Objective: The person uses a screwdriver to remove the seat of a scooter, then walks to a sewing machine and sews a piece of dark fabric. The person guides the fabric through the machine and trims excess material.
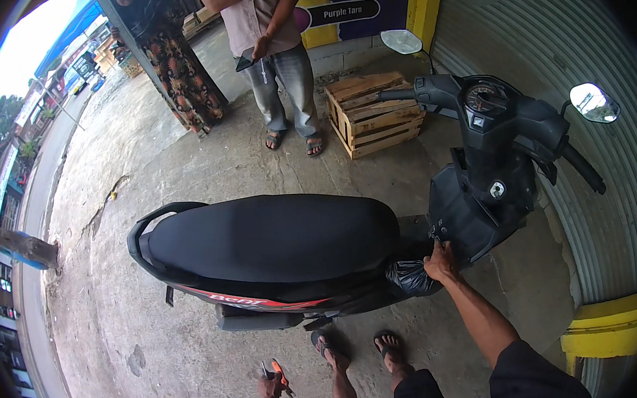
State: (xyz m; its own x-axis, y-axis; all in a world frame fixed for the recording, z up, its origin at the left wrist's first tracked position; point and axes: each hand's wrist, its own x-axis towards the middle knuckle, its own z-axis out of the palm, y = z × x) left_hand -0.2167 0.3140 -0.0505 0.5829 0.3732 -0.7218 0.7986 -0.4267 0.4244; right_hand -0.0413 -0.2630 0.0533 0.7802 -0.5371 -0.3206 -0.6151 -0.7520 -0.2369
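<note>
A black motor scooter (276,236) stands in front of me, its long seat to the left and its handlebars to the right. My right hand (441,261) reaches to the lower inner front panel (463,210), fingers closed beside several small holes. Whatever is between those fingertips is hidden. Against that hand's left side bunches a black plastic bag (408,276), just ahead of the seat. Low in the view, left of my feet, my left hand (270,387) is closed around hand tools (278,368) with orange and yellow handles; their exact kind is unclear.
A slatted wooden crate (375,116) sits beyond the scooter. Two people stand behind it, one in a patterned dress (182,82), one in jeans (279,82) holding a dark flat device (245,59). A corrugated metal shutter (576,149) borders the right, above a yellow ledge (613,333).
</note>
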